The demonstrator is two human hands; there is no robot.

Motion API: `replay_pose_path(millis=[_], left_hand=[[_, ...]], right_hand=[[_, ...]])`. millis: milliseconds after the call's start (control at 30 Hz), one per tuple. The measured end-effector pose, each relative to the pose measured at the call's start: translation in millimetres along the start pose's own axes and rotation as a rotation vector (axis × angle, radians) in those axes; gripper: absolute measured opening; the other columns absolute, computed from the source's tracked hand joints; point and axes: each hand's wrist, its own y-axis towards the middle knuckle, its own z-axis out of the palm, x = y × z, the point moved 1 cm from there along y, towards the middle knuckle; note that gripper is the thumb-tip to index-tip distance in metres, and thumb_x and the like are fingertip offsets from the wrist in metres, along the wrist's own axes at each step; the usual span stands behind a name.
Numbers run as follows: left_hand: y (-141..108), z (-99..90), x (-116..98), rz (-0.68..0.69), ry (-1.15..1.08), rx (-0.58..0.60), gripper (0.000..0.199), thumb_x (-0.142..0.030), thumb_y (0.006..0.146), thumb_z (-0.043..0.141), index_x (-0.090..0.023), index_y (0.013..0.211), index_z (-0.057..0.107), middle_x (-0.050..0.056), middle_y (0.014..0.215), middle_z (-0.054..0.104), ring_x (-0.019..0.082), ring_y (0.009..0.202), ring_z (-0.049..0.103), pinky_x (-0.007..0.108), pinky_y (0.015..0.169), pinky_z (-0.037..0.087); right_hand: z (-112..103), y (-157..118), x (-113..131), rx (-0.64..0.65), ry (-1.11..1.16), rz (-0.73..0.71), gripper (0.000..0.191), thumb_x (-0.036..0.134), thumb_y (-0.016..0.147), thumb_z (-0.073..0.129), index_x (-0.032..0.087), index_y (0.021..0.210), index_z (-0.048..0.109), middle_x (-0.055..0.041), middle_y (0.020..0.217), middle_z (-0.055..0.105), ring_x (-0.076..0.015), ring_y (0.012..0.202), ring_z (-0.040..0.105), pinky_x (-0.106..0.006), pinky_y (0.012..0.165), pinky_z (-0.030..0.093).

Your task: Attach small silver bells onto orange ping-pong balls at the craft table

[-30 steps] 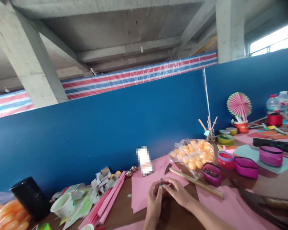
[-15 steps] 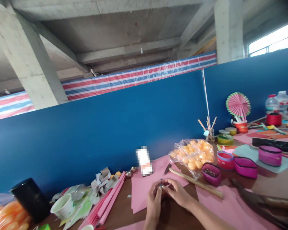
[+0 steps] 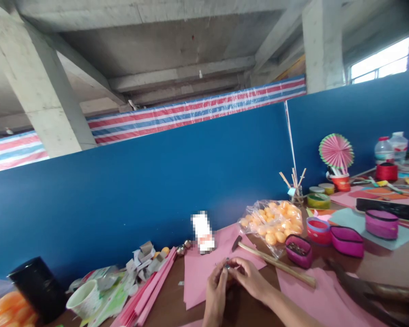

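Note:
My left hand (image 3: 216,286) and my right hand (image 3: 248,276) meet over the front middle of the brown table. Their fingertips pinch together around a small shiny, dark-and-silver item (image 3: 227,265), too small and too covered to name. Pink paper sheets (image 3: 198,277) lie flat just behind and left of my hands. A hammer (image 3: 276,262) with a wooden handle rests to the right of them, its head on the pink paper. Behind that paper, against the blue partition, a pixelated white upright object (image 3: 203,232) stands.
A clear bag of orange balls (image 3: 276,222) sits at back right, beside a purple container of small bits (image 3: 298,250). Folded pink strips (image 3: 150,290), a paper cup (image 3: 83,297) and a black box (image 3: 37,288) are on the left. A dark tool with a wooden handle (image 3: 391,290) lies at front right.
The whole view has shifted slightly, so things sit a little lower and further left. My hands keep nearly the same pose, fingertips together around the small item.

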Motion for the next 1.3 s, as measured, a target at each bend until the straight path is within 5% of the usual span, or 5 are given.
replay_pose_path(millis=[467,1300], left_hand=[[5.1,-5.5,14.3,-0.051,-0.131,0.112,0.041,-0.034,0.076,0.050,-0.017,0.113,0.053,0.011,0.111,0.058,0.025,0.104,0.052,0.039,0.090,0.041],[7.4,-6.2,8.9,-0.050,-0.027,0.063,0.046,-0.044,0.068,0.056,-0.014,0.103,0.060,0.014,0.106,0.061,0.027,0.099,0.055,0.040,0.085,0.045]], right_hand=[[-0.8,-0.4,4.0,-0.011,-0.064,0.001,0.029,0.038,0.078,0.049,0.016,0.093,0.059,-0.0074,0.090,0.063,-0.0193,0.080,0.059,-0.028,0.071,0.046],[0.0,1.7,1.2,-0.039,-0.094,-0.027,0.025,0.033,0.077,0.050,0.016,0.093,0.061,-0.0059,0.088,0.064,-0.0183,0.081,0.058,-0.027,0.071,0.044]])
